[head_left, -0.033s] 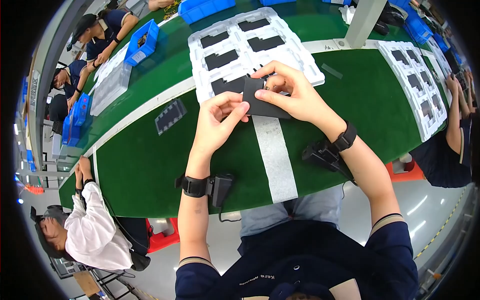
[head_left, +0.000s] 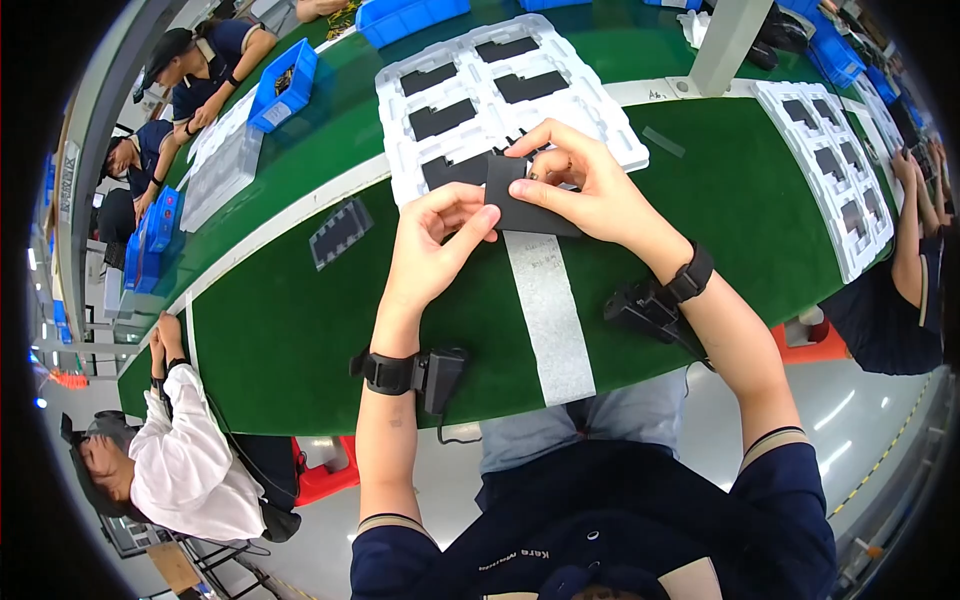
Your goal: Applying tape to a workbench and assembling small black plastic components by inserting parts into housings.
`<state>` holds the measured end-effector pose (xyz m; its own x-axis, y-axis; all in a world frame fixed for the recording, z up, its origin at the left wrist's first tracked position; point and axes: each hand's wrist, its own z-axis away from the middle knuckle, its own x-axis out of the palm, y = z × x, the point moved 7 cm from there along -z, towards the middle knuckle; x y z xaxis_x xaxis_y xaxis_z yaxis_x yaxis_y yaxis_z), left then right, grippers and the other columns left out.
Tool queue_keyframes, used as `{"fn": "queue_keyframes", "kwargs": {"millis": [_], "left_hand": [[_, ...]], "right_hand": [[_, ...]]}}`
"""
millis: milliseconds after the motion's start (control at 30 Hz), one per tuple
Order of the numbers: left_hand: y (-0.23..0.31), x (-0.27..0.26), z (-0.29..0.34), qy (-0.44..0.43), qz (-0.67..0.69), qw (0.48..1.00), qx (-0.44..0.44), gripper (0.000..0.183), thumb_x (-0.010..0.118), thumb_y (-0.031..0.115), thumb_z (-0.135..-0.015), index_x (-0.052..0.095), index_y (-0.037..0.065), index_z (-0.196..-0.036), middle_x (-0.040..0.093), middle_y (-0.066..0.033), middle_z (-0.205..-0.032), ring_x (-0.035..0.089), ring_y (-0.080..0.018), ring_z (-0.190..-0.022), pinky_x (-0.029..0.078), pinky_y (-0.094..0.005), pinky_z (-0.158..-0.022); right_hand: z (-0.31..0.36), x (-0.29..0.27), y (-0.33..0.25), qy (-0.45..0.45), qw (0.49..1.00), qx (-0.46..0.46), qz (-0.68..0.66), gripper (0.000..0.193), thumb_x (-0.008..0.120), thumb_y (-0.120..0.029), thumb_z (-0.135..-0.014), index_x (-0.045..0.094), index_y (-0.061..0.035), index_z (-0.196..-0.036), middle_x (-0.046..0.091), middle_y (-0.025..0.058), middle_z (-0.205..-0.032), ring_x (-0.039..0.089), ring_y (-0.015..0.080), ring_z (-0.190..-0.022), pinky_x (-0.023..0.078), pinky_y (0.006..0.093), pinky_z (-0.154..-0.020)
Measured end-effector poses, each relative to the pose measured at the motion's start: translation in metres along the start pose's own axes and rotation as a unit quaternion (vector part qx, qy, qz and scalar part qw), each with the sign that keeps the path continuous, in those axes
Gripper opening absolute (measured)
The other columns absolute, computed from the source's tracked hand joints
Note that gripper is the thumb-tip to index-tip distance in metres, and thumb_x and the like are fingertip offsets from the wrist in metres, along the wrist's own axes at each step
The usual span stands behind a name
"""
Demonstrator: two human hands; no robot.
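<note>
Left hand (head_left: 432,240) pinches the left edge of the black flat part (head_left: 528,213); right hand (head_left: 602,195) grips it from the right. The part is at the near edge of the white tray (head_left: 478,76).

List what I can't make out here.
Head view, all four:
Dark flat piece: underside turned away; top partly covered by the right hand.
White tray: near-right pocket, partly blocked by that hand.
Small blue bin: contents too small to identify.
Large blue bin: cut off by the upper edge.
</note>
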<state>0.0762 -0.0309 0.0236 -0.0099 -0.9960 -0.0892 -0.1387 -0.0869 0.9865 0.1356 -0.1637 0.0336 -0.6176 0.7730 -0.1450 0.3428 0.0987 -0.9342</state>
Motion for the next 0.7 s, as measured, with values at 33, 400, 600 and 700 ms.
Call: {"fn": "queue_keyframes", "kwargs": {"millis": [33,400,600,700], "left_hand": [[0.002,0.003,0.000,-0.011,-0.019,1.000,0.003,0.020,0.060,0.004,-0.081,0.057,-0.003,-0.100,0.061,-0.0064,-0.083,0.059,-0.0102,-0.075,0.047,-0.0225,-0.065],[0.011,0.007,-0.001,-0.006,-0.047,0.998,0.034,0.035,0.060,-0.002,-0.078,0.053,0.003,-0.113,0.057,-0.0021,-0.078,0.055,-0.0068,-0.072,0.043,-0.0196,-0.065],[0.004,0.006,-0.002,-0.011,-0.049,0.998,0.027,0.031,0.060,-0.004,-0.077,0.053,0.002,-0.107,0.054,0.0005,-0.072,0.053,-0.0039,-0.067,0.041,-0.0179,-0.060],[-0.001,-0.010,-0.001,0.055,-0.023,0.998,0.008,0.030,0.060,-0.003,-0.077,0.053,0.002,-0.106,0.054,-0.0002,-0.074,0.054,-0.0041,-0.067,0.041,-0.0179,-0.059]], "right_hand": [[0.000,0.000,0.001,0.001,1.000,0.001,0.001,0.023,0.063,-0.010,-0.080,0.053,-0.0044,-0.100,0.051,-0.0032,-0.060,0.047,0.0038,-0.062,0.040,0.0224,-0.066],[0.000,0.003,0.015,-0.045,0.994,0.103,0.013,0.020,0.062,-0.021,-0.081,0.053,-0.0036,-0.078,0.046,-0.0025,-0.050,0.035,0.0033,-0.049,0.028,0.0230,-0.045],[0.000,0.007,0.019,-0.042,0.996,0.076,0.031,0.020,0.057,-0.018,-0.086,0.056,-0.0012,-0.075,0.042,-0.0066,-0.053,0.030,0.0002,-0.051,0.023,0.0216,-0.045],[0.000,-0.003,0.018,-0.023,0.988,0.128,0.081,0.012,0.059,-0.015,-0.083,0.057,-0.0023,-0.083,0.050,-0.0031,-0.057,0.039,0.0004,-0.053,0.030,0.0199,-0.047]]}}
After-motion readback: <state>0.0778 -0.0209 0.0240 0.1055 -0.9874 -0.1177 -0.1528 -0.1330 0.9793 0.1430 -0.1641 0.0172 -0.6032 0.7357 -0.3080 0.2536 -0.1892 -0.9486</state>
